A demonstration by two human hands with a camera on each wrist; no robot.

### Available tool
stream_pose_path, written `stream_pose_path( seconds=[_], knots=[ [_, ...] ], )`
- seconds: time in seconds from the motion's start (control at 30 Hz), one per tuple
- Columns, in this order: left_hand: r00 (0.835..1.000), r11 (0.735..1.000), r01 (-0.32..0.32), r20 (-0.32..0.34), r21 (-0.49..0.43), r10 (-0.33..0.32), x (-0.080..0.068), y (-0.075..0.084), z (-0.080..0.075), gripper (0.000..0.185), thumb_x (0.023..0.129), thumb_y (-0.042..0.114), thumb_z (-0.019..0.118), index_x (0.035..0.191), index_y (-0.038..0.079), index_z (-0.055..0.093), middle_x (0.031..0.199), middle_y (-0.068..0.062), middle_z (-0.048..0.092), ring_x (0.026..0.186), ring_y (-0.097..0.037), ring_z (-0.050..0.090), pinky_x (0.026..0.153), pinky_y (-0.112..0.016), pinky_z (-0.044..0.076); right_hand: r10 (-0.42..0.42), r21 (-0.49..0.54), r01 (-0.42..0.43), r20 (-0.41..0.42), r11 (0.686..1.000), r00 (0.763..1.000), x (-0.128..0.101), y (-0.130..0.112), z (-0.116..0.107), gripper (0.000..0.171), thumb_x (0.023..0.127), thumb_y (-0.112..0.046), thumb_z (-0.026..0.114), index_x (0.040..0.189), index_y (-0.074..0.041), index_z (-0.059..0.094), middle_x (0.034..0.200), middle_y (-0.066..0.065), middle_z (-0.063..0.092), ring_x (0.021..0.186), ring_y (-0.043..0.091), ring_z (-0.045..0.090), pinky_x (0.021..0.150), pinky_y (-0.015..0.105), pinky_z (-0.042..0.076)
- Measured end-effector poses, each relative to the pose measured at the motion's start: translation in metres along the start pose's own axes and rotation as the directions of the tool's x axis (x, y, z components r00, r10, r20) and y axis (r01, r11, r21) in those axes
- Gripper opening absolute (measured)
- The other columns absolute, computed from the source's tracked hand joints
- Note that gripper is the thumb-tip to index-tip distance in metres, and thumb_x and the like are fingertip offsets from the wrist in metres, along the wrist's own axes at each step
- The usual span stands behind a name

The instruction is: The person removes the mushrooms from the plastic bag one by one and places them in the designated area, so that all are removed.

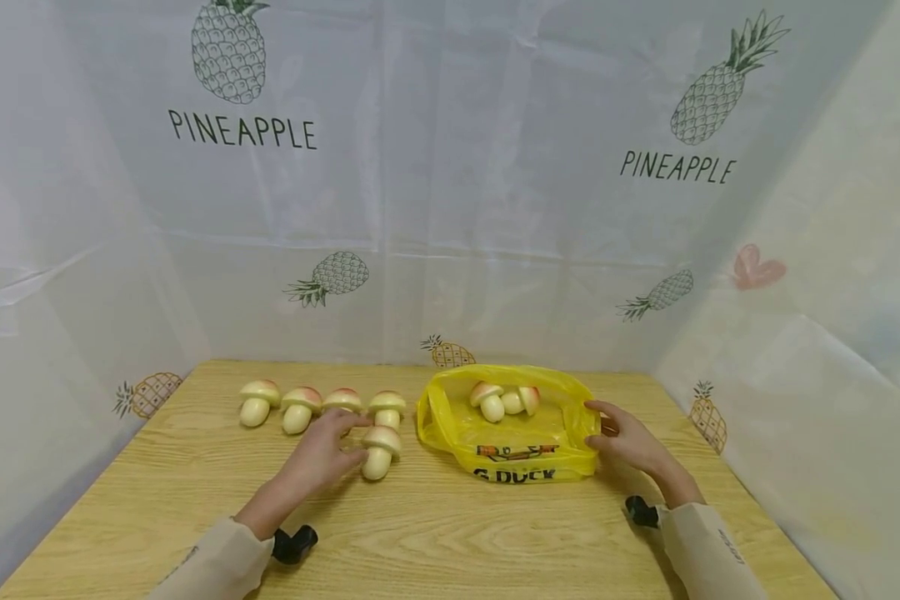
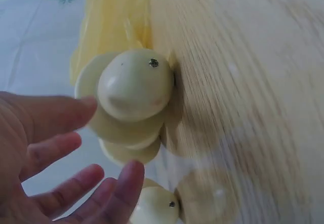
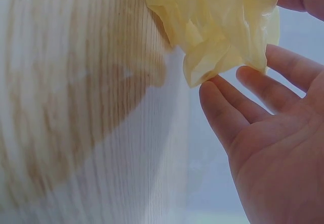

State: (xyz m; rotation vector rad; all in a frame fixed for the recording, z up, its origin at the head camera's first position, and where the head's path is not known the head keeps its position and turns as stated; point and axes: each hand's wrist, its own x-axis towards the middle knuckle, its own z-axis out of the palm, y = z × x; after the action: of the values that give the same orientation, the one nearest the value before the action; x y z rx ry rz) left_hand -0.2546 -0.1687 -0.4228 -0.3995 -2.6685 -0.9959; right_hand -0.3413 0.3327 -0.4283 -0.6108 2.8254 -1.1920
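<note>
Several toy mushrooms with pale stems and reddish caps are on the wooden table. My left hand [image 1: 318, 454] reaches over them, its thumb and fingers spread about the nearest mushroom [image 1: 378, 457]. In the left wrist view a gap shows between the fingers and that mushroom [image 2: 134, 87]. Behind it stands another mushroom [image 1: 387, 408]. To the right lies a yellow plastic bag [image 1: 435, 408], its mouth spread wide, with two mushrooms [image 1: 489, 402] inside. My right hand [image 1: 630, 442] is at the bag's right end. Its extended fingertips [image 3: 210, 89] touch the crumpled plastic.
Farther left in the row are three more mushrooms, among them the leftmost mushroom [image 1: 257, 404] and its neighbour [image 1: 300, 410]. White curtains [image 1: 495, 208] printed with pineapples surround the table [image 1: 450, 542] at the back and sides. Black wrist devices [image 1: 295, 545] sit at both sleeves.
</note>
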Motion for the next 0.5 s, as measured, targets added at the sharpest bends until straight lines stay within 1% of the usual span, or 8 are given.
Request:
stream_pose_path(
  seconds=[0.07, 0.2, 0.27, 0.4, 0.5],
  knots=[
    [1.000, 1.000, -0.012, 0.010, 0.021, 0.012, 0.000, 0.002, 0.002, 0.050, 0.078, 0.015, 0.079, 0.125, 0.010, 0.062, 0.121, -0.013, 0.053, 0.108, -0.034, 0.055, 0.082, -0.046, 0.049, -0.005, -0.003, 0.005, -0.001, 1.000, 1.000, 0.001, 0.005, 0.000, 0.070, 0.090, -0.023, 0.067, 0.148, -0.004, 0.031, 0.150, 0.027, 0.026, 0.130, 0.052, 0.033, 0.098, 0.059, 0.037],
    [0.997, 0.996, -0.068, 0.032, 0.055, 0.066, -0.002, 0.008, 0.005, 0.057, 0.077, 0.020, 0.081, 0.129, 0.014, 0.059, 0.119, -0.010, 0.051, 0.108, -0.031, 0.052, 0.083, -0.045, 0.047, -0.005, -0.009, 0.005, -0.007, 1.000, 1.000, 0.002, 0.005, 0.001, 0.070, 0.090, -0.025, 0.067, 0.148, -0.006, 0.033, 0.150, 0.025, 0.028, 0.130, 0.051, 0.033, 0.099, 0.059, 0.036],
    [0.994, 0.993, -0.106, 0.047, 0.059, 0.104, -0.002, 0.014, 0.007, 0.058, 0.076, 0.019, 0.082, 0.129, 0.015, 0.059, 0.116, -0.008, 0.050, 0.106, -0.028, 0.051, 0.083, -0.044, 0.046, -0.003, -0.009, 0.003, -0.009, 1.000, 1.000, 0.002, 0.005, 0.001, 0.070, 0.090, -0.026, 0.067, 0.147, -0.006, 0.033, 0.150, 0.024, 0.029, 0.130, 0.051, 0.034, 0.099, 0.059, 0.037],
    [0.983, 0.984, -0.164, 0.094, 0.064, 0.157, -0.002, 0.024, 0.013, 0.059, 0.076, 0.016, 0.081, 0.131, 0.016, 0.059, 0.120, -0.007, 0.049, 0.109, -0.026, 0.047, 0.086, -0.044, 0.045, 0.002, -0.009, -0.002, -0.010, 1.000, 1.000, 0.001, 0.006, 0.001, 0.070, 0.089, -0.026, 0.068, 0.147, -0.005, 0.034, 0.149, 0.024, 0.029, 0.129, 0.051, 0.035, 0.098, 0.059, 0.037],
    [0.978, 0.980, -0.186, 0.112, 0.076, 0.177, 0.000, 0.025, 0.019, 0.055, 0.077, 0.014, 0.078, 0.129, 0.018, 0.061, 0.122, -0.005, 0.049, 0.112, -0.025, 0.046, 0.088, -0.044, 0.045, -0.001, -0.011, 0.001, -0.008, 1.000, 1.000, 0.001, 0.004, 0.001, 0.070, 0.090, -0.025, 0.067, 0.147, -0.004, 0.033, 0.149, 0.025, 0.029, 0.129, 0.051, 0.035, 0.098, 0.058, 0.038]
  ],
)
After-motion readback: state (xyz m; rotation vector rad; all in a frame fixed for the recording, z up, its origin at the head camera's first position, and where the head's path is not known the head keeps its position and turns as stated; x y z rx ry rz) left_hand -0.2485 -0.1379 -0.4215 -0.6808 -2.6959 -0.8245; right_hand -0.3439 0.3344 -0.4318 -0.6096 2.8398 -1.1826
